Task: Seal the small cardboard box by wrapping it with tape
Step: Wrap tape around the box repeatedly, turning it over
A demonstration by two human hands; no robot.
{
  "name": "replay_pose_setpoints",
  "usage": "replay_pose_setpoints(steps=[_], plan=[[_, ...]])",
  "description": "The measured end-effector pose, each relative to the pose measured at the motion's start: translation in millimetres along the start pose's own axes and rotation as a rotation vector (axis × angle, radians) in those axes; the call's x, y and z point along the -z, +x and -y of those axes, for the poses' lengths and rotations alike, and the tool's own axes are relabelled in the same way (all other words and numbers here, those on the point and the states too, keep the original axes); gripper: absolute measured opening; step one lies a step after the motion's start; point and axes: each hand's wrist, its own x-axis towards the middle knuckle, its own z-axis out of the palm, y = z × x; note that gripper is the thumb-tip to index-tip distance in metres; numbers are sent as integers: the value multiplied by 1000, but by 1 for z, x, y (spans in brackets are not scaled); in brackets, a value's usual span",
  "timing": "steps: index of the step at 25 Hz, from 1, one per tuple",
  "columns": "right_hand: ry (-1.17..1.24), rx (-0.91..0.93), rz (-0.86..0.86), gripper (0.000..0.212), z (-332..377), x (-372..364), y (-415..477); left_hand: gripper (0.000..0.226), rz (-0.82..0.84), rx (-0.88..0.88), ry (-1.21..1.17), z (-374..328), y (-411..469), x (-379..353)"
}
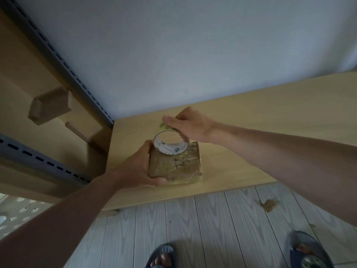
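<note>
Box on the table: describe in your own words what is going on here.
A person is taping a small box on a wooden table. The left hand grips the box's left side, steadying it. The right hand holds the tape roll at the box's far end. Glossy tape already covers much of the box.

Small tape-wrapped cardboard box (174, 165) lies flat; white-cored tape roll (170, 143) above its far edge.

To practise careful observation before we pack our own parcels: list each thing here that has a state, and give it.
cardboard box: closed, flat on the table, shiny tape across its top.
tape roll: on edge above the box's far end, held.
left hand: grips the box's left side.
right hand: holds the tape roll from above.
</note>
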Motion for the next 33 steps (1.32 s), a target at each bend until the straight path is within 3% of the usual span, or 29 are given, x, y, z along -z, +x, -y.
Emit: replay_pose_setpoints(steps=[5,14,22,27,30,33], plan=[[-525,119,-79,55,14,19,-3,102,-10,5,78,15,-2,-9],[-817,22,-63,55,-60,40,-37,102,-14,40,108,16,2,-8],[-774,-49,-90,56,-87,21,-44,112,30,70,170,9,-1,-7],[-722,-91,-145,54,-90,18,-45,139,141,91,829,-28,2,6],[-706,-107,-166,53,-89,16,-46,150,132,-27,772,-78,21,-11],[-651,-136,-169,51,-90,16,-51,147,161,-44,720,-92,45,-36]])
